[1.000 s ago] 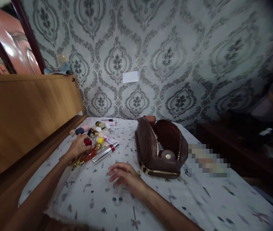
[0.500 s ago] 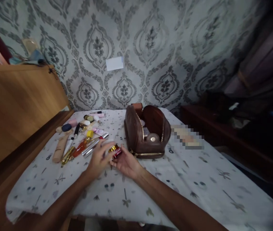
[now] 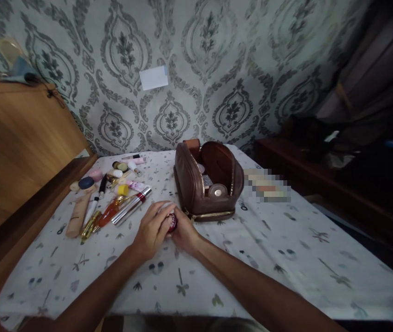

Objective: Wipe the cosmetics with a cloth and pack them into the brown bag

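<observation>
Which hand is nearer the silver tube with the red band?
Left. The left hand is just right of the silver tube; the right hand is farther right, beyond the left.

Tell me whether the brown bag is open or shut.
Open. The brown bag has its zipper edges spread apart, and a silvery item shows inside.

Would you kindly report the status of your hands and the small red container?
Left hand and right hand together, both holding small red container, partly covered. Silver tube lying to the left. Open brown bag just beyond, to the right.
</observation>
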The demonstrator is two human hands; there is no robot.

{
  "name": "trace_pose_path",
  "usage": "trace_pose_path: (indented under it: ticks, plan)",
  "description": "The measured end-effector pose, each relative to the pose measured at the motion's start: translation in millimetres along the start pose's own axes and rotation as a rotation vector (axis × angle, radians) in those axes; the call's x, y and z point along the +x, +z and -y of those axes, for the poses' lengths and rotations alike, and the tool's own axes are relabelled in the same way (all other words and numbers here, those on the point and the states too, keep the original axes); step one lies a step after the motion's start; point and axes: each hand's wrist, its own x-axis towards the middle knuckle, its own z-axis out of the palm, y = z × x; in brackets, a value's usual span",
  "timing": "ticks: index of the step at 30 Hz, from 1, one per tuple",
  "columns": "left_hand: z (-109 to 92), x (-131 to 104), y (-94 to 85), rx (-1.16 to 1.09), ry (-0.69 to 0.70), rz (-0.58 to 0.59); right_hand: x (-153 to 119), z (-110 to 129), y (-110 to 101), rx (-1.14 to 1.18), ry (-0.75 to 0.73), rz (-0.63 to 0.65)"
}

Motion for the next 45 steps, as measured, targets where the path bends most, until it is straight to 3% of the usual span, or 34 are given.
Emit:
trace_pose_path:
  ticks: [6,12,15,22,26,35,45]
  plan:
    - [12.1,-3.4,-3.9,-0.065,-0.197,-0.022,-7.8,6.7,5.6,0.009,-0.124,0.019]
    - [23.9,-9.3,0.1,-0.074,-0.309,0.009,-5.3,7.7,1.0,0.022,-0.239,0.002]
    - [27.1,-9.4,-1.6,-0.071,-0.308,-0.010,-2.9,5.1,-1.3,-0.029,-0.215,0.011]
    - [33.8,-10.5,-7.8,0.014,-0.298,-0.072,-2.1,2.5,-5.4,-0.166,-0.129,0.177]
    - [30.8,-10.7,-7.2,0.086,-0.244,-0.055,-1.8,7.7,-8.8,-0.193,-0.144,0.195]
    - [31.0,-10.6,-5.6,0.213,0.029,-0.090,-6.7,6.6,-2.9,-0.029,-0.108,0.142]
    - [27.2,-11.3,-9.7,0.145,0.283,0.034,-1.1,7.9,-3.5,0.226,-0.051,0.046]
